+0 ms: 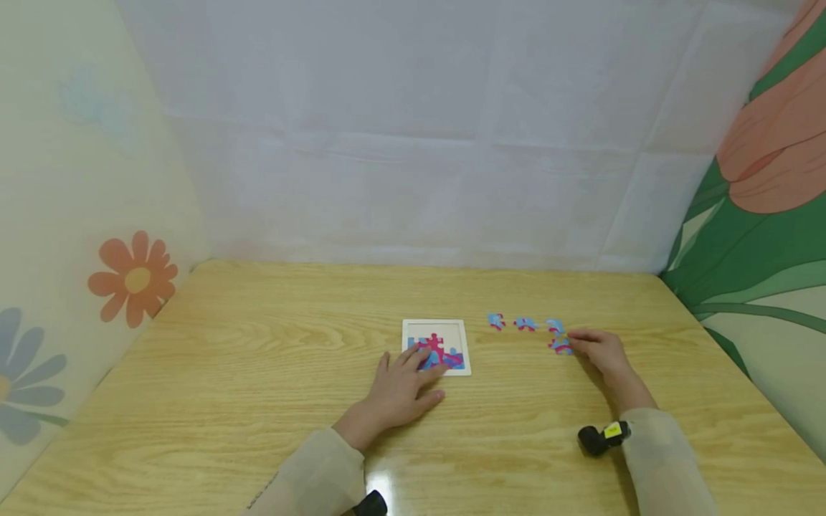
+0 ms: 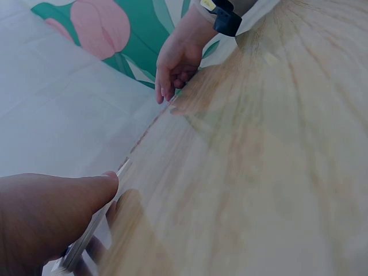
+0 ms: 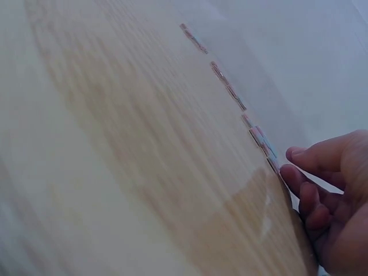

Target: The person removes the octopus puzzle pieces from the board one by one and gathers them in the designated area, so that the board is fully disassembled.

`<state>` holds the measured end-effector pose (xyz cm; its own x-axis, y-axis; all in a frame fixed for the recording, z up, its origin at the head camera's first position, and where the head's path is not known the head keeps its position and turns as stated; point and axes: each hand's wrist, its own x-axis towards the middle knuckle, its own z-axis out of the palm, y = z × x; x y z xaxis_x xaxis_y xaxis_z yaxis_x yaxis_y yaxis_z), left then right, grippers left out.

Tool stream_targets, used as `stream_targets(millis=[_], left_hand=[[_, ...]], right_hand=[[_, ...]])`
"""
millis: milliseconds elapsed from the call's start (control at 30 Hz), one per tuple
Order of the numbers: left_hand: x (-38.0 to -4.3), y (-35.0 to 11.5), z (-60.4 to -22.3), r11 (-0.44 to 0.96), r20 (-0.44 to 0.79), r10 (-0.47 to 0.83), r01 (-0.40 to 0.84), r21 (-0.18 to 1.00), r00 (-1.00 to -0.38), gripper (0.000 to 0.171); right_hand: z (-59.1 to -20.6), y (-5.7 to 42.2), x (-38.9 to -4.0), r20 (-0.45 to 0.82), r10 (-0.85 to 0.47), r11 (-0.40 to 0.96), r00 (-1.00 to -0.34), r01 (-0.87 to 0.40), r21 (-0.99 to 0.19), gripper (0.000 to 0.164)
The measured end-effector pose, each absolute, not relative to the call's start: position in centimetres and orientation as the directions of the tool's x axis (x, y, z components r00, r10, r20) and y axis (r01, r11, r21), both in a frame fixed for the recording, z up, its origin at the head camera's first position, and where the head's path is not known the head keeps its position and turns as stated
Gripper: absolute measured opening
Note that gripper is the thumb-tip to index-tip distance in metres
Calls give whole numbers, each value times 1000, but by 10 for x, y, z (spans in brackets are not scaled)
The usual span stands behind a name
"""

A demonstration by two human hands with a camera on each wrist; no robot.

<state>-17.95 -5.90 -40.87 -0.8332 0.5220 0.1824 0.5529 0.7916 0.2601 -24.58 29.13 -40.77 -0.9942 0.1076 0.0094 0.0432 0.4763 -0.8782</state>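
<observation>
A square white puzzle tray [image 1: 462, 330] lies on the table, its lower part filled with pink and blue jigsaw pieces [image 1: 434, 344]. My left hand [image 1: 403, 390] rests spread over the tray's near left part, fingertips on the filled area. In the left wrist view its thumb [image 2: 86, 195] lies along the tray's edge. To the right, my right hand [image 1: 601, 351] reaches a jigsaw piece [image 1: 560, 347] with its fingertips at the edge. The right wrist view shows a gap between thumb [image 3: 322, 155] and index finger, the other fingers loosely curled.
Farther jigsaw pieces lie in a row right of the tray: a left one [image 1: 495, 321], a middle one [image 1: 525, 324] and one [image 1: 554, 325] just behind the touched piece. The wooden table [image 1: 258, 344] meets a white cloth backdrop [image 1: 413, 201] behind.
</observation>
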Motion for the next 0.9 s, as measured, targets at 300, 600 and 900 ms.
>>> stream_targets(millis=[300, 600, 900], left_hand=[[-180, -59, -410, 792, 182, 526, 557, 251, -831, 44], [-180, -60, -412, 793, 177, 524, 553, 256, -833, 44], [-181, -62, -415, 779, 205, 523, 561, 280, -828, 44]], right_hand=[[-406, 295, -245, -12, 126, 377, -992, 59, -924, 29], [-396, 298, -245, -127, 132, 171, -983, 148, -974, 15], [-385, 295, -246, -93, 112, 220, -989, 116, -969, 12]])
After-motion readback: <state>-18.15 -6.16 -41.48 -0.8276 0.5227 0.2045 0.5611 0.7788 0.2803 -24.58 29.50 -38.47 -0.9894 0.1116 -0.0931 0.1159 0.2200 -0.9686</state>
